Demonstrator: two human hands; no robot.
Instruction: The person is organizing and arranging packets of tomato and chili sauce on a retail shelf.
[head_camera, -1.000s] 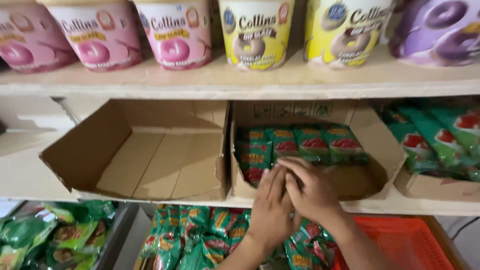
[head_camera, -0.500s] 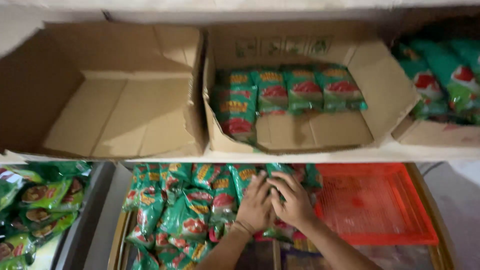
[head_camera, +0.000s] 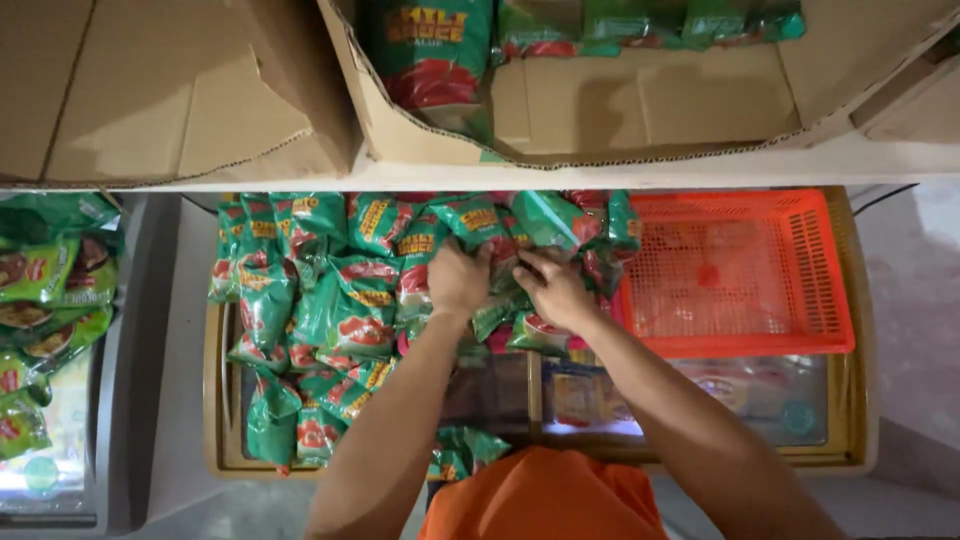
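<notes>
Left hand (head_camera: 458, 280) is digging into the heap of green sachets (head_camera: 340, 300) on the freezer lid (head_camera: 215, 400), fingers curling around one. Right hand (head_camera: 556, 290), just beside it, is gripping another sachet. An orange basket (head_camera: 735, 270) is sitting to the right, under the shelf (head_camera: 600, 172).

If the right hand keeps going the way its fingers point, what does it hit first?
Likely the green sauce packets directly ahead of the right hand, which already touches that pile; depth is unclear.
</notes>
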